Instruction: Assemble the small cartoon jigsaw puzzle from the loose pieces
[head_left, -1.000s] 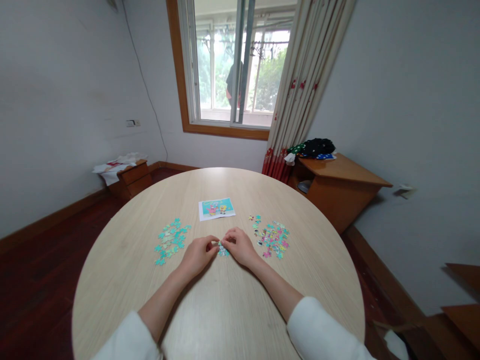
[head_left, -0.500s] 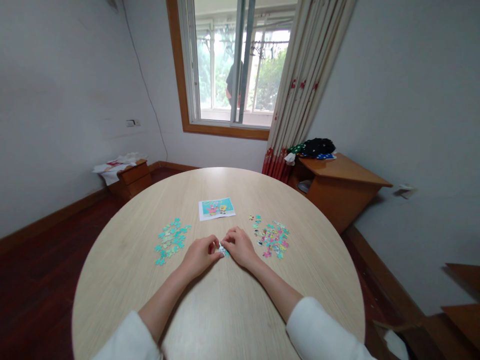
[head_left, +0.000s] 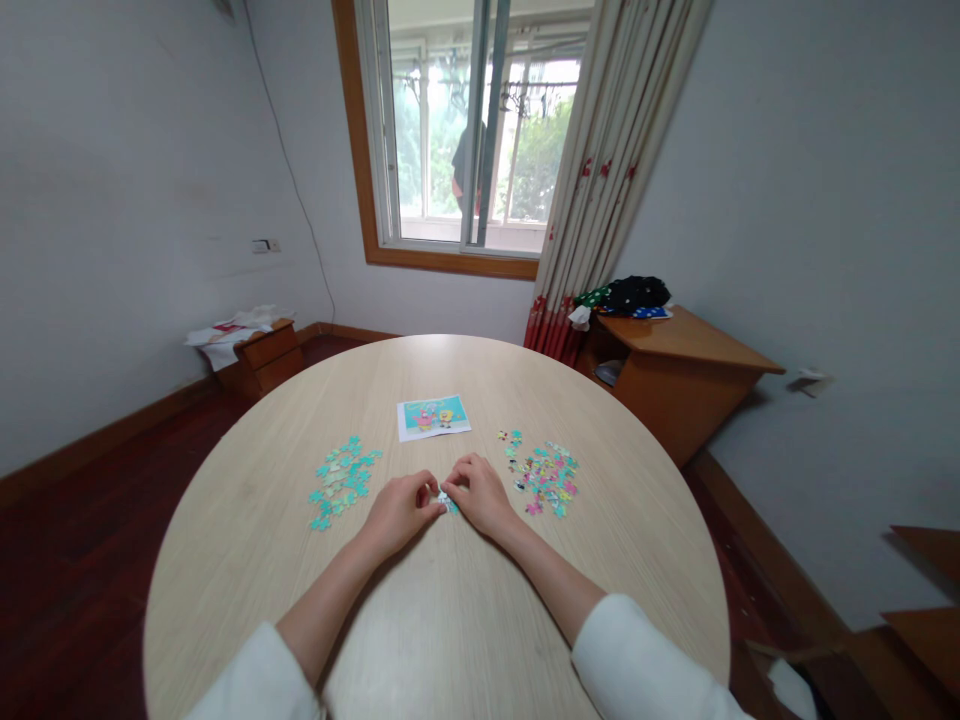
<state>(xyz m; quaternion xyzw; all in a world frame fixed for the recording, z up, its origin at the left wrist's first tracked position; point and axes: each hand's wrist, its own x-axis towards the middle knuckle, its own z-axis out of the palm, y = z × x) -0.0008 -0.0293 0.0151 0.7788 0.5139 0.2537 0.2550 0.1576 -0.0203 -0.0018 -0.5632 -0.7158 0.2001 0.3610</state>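
Head view: a round, pale wood-grain bench [head_left: 435, 620] spreads across the lower middle. At far left, beyond its edge, stands a low brown wooden drawer cabinet [head_left: 270, 358] with white sheets [head_left: 225, 340] draped on top. On the bench at left lies a loose spread of small teal and pale-green jigsaw pieces [head_left: 341, 480], some overlapping. Next is the person's left hand [head_left: 401, 512], thumb and forefinger bent toward each other. Beyond it, near the far side, a flat rectangular printed sheet [head_left: 435, 418] shows a pink figure and a yellow figure on turquoise.

Between the hands sits a small whitish and teal cluster of jigsaw pieces [head_left: 450, 504], partly hidden by fingers. The right hand [head_left: 481, 494] meets it from the other side, fingers curled in, tips at its upper edge. Both hands are at the cluster; whether either grips a piece is too small to tell. Just right of the right hand, well apart from the teal spread, lies a mixed heap of pink, yellow, teal and dark jigsaw pieces [head_left: 553, 480], a few straying toward the printed sheet. At far right, dark and patterned cloths [head_left: 637, 297] rest on a brown wooden side unit [head_left: 690, 345].
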